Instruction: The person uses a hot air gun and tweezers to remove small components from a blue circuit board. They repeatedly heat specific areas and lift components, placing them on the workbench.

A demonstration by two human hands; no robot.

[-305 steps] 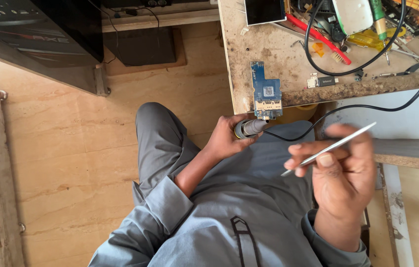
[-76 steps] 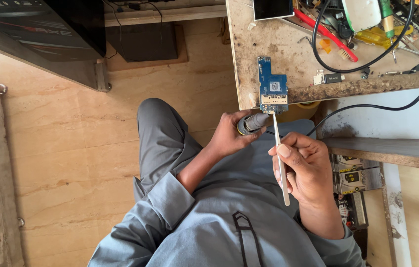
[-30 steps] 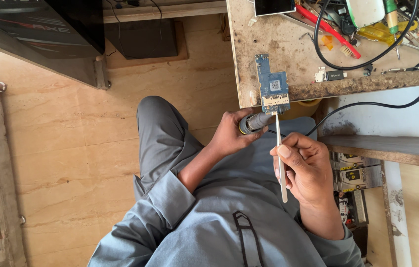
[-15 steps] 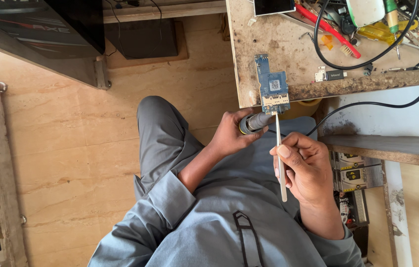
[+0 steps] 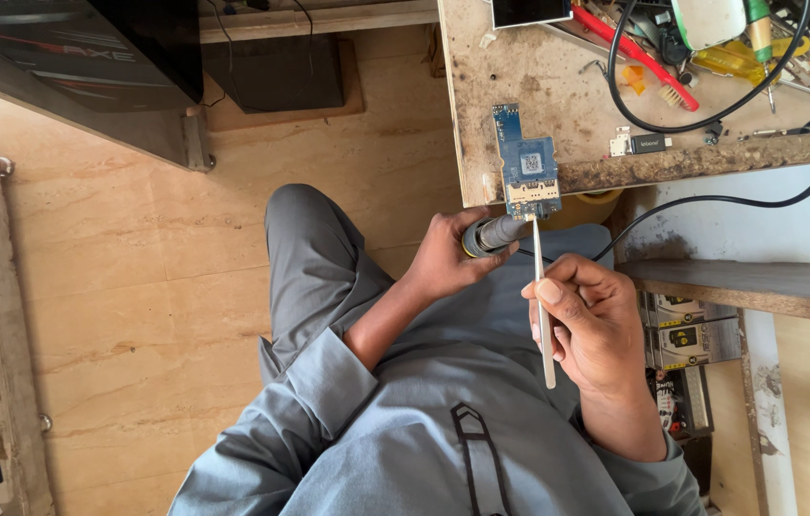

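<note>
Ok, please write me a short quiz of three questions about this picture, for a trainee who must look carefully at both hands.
1. True or false: the right hand holds thin white tweezers whose tip points toward the blue circuit board.
2. What does the left hand grip?
A. a red-handled brush
B. a grey tool with a black cable
C. a yellow screwdriver
3. Fill in: the circuit board lies at the ______ of the wooden workbench.

Key
1. True.
2. B, the grey tool is in that hand.
3. Edge; the board hangs a little over it.
</note>
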